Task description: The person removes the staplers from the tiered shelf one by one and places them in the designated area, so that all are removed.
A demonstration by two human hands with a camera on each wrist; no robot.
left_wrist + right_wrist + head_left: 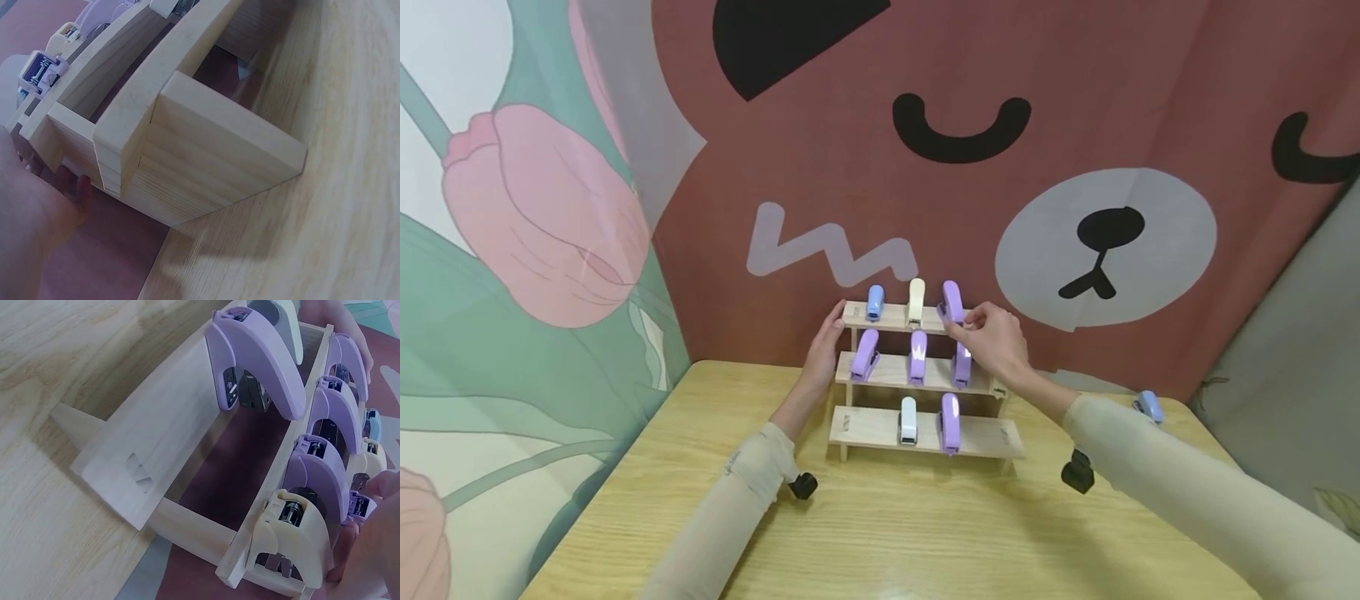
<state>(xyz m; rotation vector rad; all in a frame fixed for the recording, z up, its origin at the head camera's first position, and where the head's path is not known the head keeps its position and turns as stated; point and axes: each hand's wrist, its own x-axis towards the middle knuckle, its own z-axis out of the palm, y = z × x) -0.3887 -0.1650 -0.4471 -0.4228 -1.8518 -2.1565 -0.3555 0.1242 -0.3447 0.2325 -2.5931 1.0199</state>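
A three-tier wooden rack (887, 417) holds several staplers. On its top shelf stand a blue stapler (875, 303), a cream stapler (916, 302) and a purple stapler (952, 300) at the right. My right hand (996, 337) pinches that purple stapler low down, thumb and finger on either side in the right wrist view. My left hand (822, 354) grips the left end of the top shelf, fingers partly hidden behind the wood. Purple staplers (917, 357) line the middle shelf, with another cream stapler (294, 534) at its right end, mostly hidden from the head camera.
On the bottom shelf are a white stapler (908, 419) and a purple stapler (265, 356). Another blue stapler (1148, 406) lies at the right back of the wooden table (865, 533). A printed curtain (820, 167) hangs close behind the rack.
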